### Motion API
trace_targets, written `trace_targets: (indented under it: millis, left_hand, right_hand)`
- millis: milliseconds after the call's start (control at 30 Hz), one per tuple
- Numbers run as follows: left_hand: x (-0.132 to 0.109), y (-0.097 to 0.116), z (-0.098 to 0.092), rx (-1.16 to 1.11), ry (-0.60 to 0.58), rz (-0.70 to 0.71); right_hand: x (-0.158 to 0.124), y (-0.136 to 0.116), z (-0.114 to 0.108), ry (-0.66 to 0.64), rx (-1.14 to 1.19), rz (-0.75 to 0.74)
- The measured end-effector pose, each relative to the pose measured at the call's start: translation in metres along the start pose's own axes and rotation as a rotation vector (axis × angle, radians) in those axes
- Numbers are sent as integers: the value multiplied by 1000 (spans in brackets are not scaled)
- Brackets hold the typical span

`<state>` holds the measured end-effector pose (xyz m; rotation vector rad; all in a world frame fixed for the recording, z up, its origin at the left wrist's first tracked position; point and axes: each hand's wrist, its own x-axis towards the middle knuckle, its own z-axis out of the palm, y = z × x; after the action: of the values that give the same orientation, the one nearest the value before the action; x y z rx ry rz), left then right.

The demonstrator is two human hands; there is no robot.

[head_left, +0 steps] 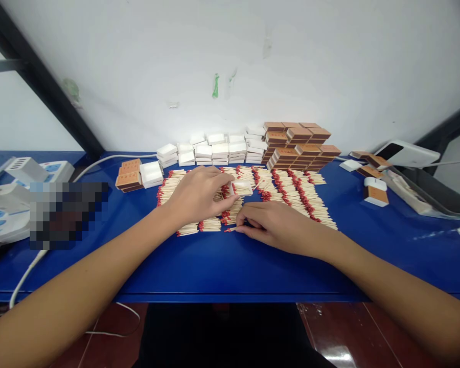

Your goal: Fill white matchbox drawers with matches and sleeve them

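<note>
My left hand [201, 197] grips a small white matchbox tray [242, 187] between thumb and fingers, with some matches lying inside it. Just to the right and nearer to me, my right hand [270, 225] pinches a few red-tipped matches [231, 229] at the table surface. Around both hands spread rows of loose matches [291, 191] with red heads, laid side by side on the blue table [214, 266]. Part of the rows is hidden beneath my left hand and forearm.
White matchbox trays [220, 150] stand stacked along the wall, beside piled brown matchboxes [299, 145]. More brown boxes [129, 174] sit at left. Power strips [53, 174] and a pixelated dark object [69, 214] lie far left; a white device [406, 153] and mouse [375, 184] are right.
</note>
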<state>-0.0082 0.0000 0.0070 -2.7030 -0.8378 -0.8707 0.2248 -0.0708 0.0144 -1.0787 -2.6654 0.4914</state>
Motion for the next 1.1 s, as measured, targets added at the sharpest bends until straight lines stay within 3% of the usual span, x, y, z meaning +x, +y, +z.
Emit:
trace_targets:
  millis: [200, 633, 900, 1100]
  left_hand:
    - [1, 1, -3, -4, -17, -2]
    - [0, 1, -2, 7, -12, 5]
    - [0, 0, -1, -22, -47, 5]
    - [0, 0, 0, -15, -46, 2]
  right_hand:
    - [-1, -1, -3, -63, 16, 10]
    - [-1, -1, -4, -72, 14, 24]
    - [-5, 3, -11, 19, -26, 13]
    - [-5, 2, -11, -60, 22, 17]
